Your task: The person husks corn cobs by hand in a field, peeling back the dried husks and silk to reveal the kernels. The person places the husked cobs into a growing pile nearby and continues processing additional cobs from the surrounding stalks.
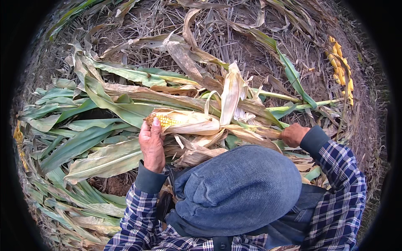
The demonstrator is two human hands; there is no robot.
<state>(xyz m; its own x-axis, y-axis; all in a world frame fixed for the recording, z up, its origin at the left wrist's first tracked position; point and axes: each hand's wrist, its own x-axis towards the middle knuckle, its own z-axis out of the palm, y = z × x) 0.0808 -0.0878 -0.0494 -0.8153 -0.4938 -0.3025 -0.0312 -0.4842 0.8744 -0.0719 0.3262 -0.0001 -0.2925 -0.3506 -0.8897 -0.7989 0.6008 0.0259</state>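
Note:
My left hand (153, 142) grips the tip of an ear of corn (167, 120), its thumb on the exposed yellow kernels. Dry, pale husk (198, 124) still wraps the rest of that ear, which lies across the stalks. To the right, my right hand (292, 135) is closed around a corn stalk (267, 131) near the ear's base. Another pale husk (231, 91) stands up between my hands, above the ear; whether it holds an ear cannot be told. Loose dry husks (201, 153) hang below the held ear.
Cut corn stalks with green leaves (78, 144) are heaped at the left. Husked yellow ears (339, 67) lie in a pile at the far right, and more ears (19, 144) show at the far left edge. Dry straw and soil (141, 25) cover the ground beyond.

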